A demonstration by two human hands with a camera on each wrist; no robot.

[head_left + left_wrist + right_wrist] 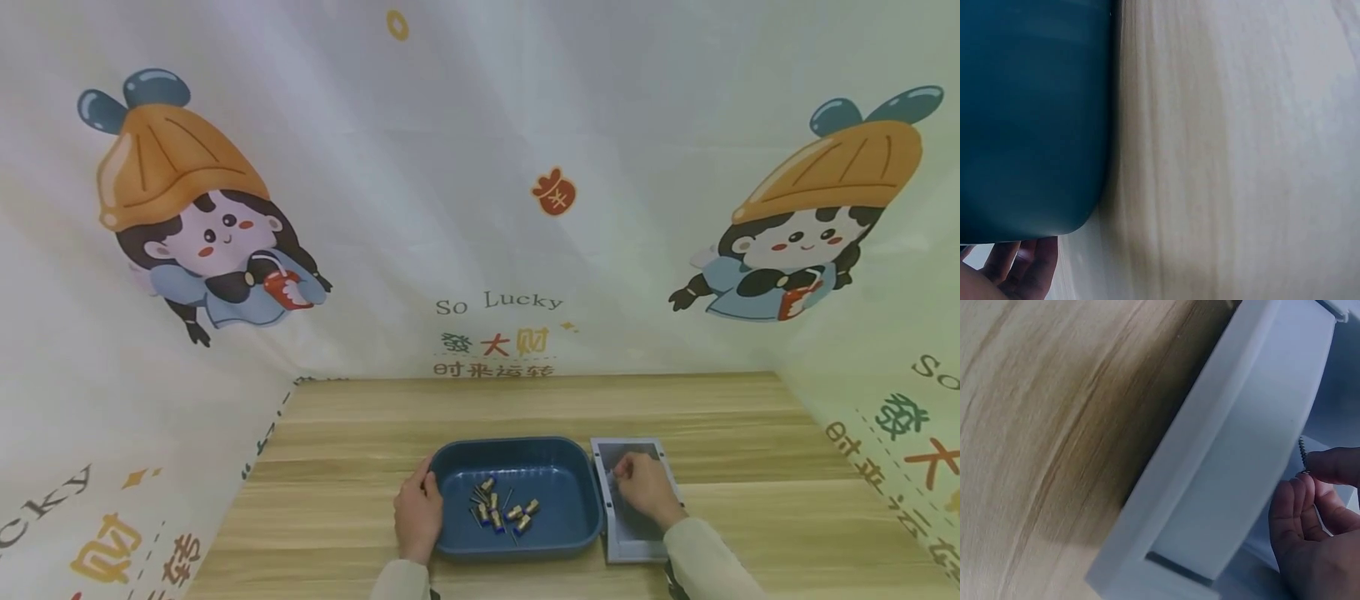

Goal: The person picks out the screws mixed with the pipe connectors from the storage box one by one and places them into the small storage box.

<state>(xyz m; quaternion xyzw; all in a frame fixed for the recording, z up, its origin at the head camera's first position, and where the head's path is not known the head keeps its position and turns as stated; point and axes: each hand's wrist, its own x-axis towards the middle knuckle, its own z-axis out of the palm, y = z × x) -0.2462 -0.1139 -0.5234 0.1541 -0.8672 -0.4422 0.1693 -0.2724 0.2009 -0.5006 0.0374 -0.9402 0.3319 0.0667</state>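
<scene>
A blue basin (517, 542) stands on the table with brass fittings (495, 521) that have blue parts, and thin screws, lying in it. My left hand (418, 512) grips its left end, the thumb at the rim and the fingers along the outer wall. In the left wrist view those fingers (1038, 269) show past the basin's end. Over a light grey plastic box (637, 550) to the right is my right hand (647, 487). Its thumb and fingertips pinch a small dark screw (1302, 450), whose threaded end sticks out beside the box wall.
The wood-grain table (360, 433) extends behind and to both sides of the basin. A printed cloth (480, 208) hangs around the back and sides of it. The grey box stands close against the basin's right end, with a raised rim.
</scene>
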